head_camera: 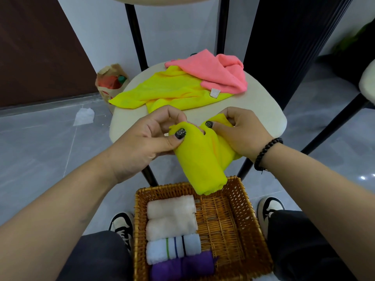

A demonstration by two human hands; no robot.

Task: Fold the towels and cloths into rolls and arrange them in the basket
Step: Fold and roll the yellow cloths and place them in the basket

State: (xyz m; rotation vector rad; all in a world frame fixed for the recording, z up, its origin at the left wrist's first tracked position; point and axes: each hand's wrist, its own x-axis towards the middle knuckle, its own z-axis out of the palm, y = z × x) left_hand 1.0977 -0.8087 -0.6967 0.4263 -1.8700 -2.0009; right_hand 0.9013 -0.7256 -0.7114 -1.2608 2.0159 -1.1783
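Brown paper bag point(110, 82) on floor at far left, beside pale round surface point(261, 110); loose yellow cloth point(170, 90) and pink towel point(219, 72) heaped there. Left hand point(146, 136) and right hand point(241, 132), fingers pinching rolled yellow cloth point(203, 161) above wicker basket point(229, 222). White, striped, purple rolls along basket's left side.
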